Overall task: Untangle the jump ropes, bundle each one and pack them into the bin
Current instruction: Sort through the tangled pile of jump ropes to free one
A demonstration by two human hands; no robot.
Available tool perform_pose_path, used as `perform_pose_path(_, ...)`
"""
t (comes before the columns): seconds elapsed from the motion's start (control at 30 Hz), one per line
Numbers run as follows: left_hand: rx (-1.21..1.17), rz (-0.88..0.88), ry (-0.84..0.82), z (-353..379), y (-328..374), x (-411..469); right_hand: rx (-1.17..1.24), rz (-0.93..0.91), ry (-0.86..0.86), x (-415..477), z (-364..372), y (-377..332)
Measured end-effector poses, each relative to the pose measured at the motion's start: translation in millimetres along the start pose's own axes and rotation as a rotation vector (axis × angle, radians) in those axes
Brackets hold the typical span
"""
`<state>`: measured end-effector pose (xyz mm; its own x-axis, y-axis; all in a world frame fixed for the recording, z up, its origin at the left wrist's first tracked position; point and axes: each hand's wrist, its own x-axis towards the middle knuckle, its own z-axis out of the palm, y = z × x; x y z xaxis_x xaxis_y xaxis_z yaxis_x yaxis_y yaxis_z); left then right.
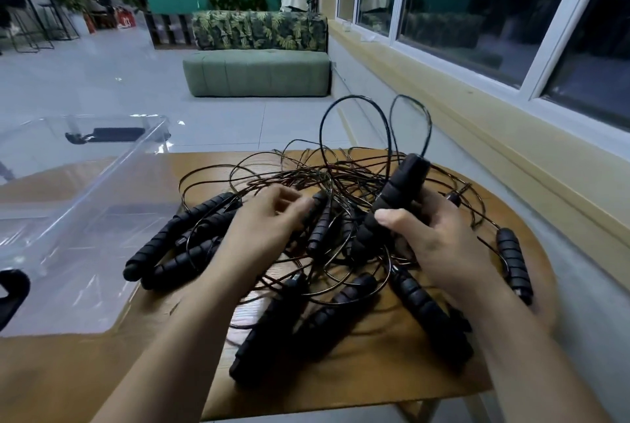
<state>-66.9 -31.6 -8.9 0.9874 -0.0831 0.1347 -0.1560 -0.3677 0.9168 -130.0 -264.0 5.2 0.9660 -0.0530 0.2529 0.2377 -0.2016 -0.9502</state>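
My right hand (439,245) grips one black foam handle (392,204), fingers curled round it and thumb laid across its front. The handle is lifted off the counter (375,385) and tilted, its long axis running from low and near to high and far, with the top end pointing up and away from me. A thin dark cord leaves that top end and stands up in two tall loops (388,122) over the far edge of the counter.

My left hand (269,218) is over the middle of the tangle of jump ropes (341,184), fingers curled down among the cords. Its fingertips are blurred, so I cannot tell whether they pinch a cord or only touch it.

The ropes lie heaped across the right half of the counter. A cluster of handles (177,238) just left of my left hand lies side by side, pointing from the near left toward the far right. Two more handles (272,327) lie between my forearms, angled the same way. Another handle (426,313) under my right wrist slants toward the near right corner. A single handle (513,262) lies near the right edge, running near to far.

The clear plastic bin (78,211) sits on the left part of the counter, just beside the heap, with a black latch (10,293) at its near end.
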Motion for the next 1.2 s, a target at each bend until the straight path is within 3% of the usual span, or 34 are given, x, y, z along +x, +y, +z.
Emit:
perform_pose_path(0.17,0.046,0.022,-0.183,20.7,-1.3,-14.0,0.066,0.049,0.059,-1.9,2.3,3.6)
perform_pose_path(0.43,0.064,0.050,-0.026,27.6,-1.8,-12.3,0.421,0.103,0.119,4.7,6.4,6.2)
perform_pose_path(0.7,0.185,0.049,-0.114,30.6,4.6,-22.5,0.681,0.212,0.187,13.7,-1.1,13.7)
perform_pose_path(0.87,0.324,0.119,-0.121,35.1,8.3,-28.5,0.564,0.149,0.195,13.0,2.8,15.8)
perform_pose_path(1.03,0.176,0.073,0.014,36.8,-0.6,-18.3,0.212,0.084,0.186,4.0,17.0,15.4)
perform_pose_path(1.2,0.044,-0.117,-0.026,32.0,-10.3,-12.4,0.172,0.095,0.125,2.4,16.1,22.4)
